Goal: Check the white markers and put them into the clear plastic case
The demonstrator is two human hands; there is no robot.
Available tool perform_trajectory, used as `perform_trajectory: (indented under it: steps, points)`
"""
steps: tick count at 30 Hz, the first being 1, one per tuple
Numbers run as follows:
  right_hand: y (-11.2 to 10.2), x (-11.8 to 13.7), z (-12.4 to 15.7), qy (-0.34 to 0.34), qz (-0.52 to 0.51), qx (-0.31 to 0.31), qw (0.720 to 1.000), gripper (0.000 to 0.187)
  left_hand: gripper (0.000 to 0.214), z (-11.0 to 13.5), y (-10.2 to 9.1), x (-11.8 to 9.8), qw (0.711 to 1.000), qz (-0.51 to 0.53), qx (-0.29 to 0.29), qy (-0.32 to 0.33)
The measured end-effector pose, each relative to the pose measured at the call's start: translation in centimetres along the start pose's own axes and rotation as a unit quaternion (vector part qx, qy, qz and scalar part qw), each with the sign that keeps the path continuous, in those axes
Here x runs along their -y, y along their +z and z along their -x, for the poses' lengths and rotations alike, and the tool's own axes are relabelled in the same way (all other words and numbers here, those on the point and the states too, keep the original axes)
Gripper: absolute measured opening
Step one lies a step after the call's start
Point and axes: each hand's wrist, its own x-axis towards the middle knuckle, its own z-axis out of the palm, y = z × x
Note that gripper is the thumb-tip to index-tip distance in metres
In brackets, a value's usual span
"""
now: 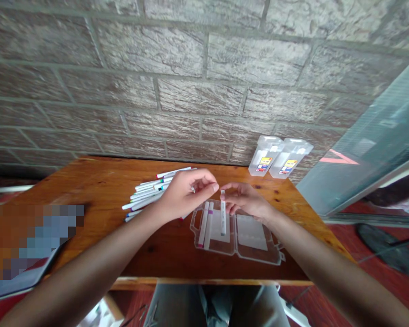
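Note:
A white marker (223, 218) hangs upright from the fingers of my right hand (247, 200), above an opened clear plastic case (236, 254). Two more white markers (208, 227) with purple-pink bands lie side by side in the case's left half. Just left of the held marker is my left hand (187, 190), its fingers curled with thumb and fingertips close together. Whether anything small sits in that pinch is hidden. A pile of white markers (146, 195) with coloured ends lies beyond my left wrist, partly covered by the hand.
Two translucent plastic containers (266, 156) with yellow labels stand at the table's back right against the brick wall (177, 59). A screen-like device (27, 254), blurred out, sits at the left. The wooden table's (150, 268) front edge runs before my lap. A glass panel (371, 122) stands to the right.

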Motion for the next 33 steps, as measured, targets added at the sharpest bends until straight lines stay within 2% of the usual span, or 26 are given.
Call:
perform_trajectory:
  steps: [3,6,8,10,14,19,22,28,33]
  points:
    - [1.0,-0.7,-0.2,0.012,0.024,0.004,1.000,0.053,0.013,3.2,0.2,-0.6,0.996,-0.050,0.071,0.013]
    - [1.6,-1.2,-0.4,0.018,0.039,0.006,0.999,0.053,0.007,6.9,1.0,0.2,0.979,-0.119,0.148,0.069]
    - [1.9,-1.3,-0.3,0.018,0.054,0.003,0.998,0.053,0.011,8.7,1.4,1.0,0.964,-0.171,0.170,0.112]
    - [1.9,-1.3,-0.2,0.014,0.071,-0.003,0.997,0.055,0.016,9.6,1.6,1.8,0.950,-0.217,0.166,0.151]
    - [1.7,-1.5,-0.1,0.001,0.087,-0.011,0.996,0.057,0.020,9.6,2.0,2.2,0.928,-0.284,0.151,0.190]
    - [0.9,-2.2,-0.5,0.007,0.140,0.001,0.990,0.050,0.020,8.7,2.9,2.1,0.883,-0.375,0.184,0.212]
    - [0.7,-2.3,-0.5,0.033,0.171,0.016,0.985,0.048,0.019,8.6,3.3,2.2,0.867,-0.404,0.184,0.224]
    - [0.8,-1.8,-0.3,0.038,0.186,0.003,0.982,0.047,0.017,8.8,3.1,2.0,0.847,-0.430,0.201,0.241]
    - [0.9,-1.8,-0.3,0.027,0.208,0.017,0.978,0.043,0.015,8.9,3.1,1.6,0.852,-0.422,0.198,0.240]
